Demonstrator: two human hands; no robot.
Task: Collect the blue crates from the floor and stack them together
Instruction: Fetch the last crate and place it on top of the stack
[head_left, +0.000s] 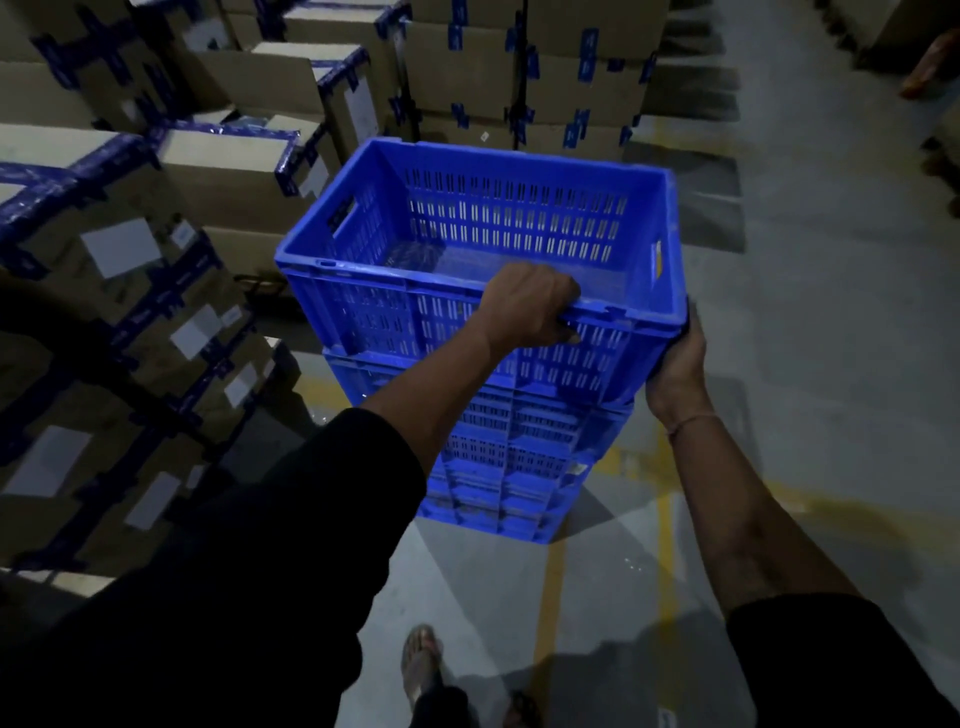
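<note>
Taped cardboard boxes (156, 218) with unreadable white labels crowd the left and far sides as the left hand (530, 306) grips the top blue crate's (483, 249) near rim and the right hand (678, 364) clasps its right corner above the stacked crates (509, 457).

black sleeves (291, 545) on both arms; thin thread band (693, 422) on rt wrist; sandal (422, 662) on foot

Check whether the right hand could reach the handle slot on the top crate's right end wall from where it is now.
Probably yes: the right hand already grips that corner of the top crate, and the handle slot sits just above it with nothing between.
</note>
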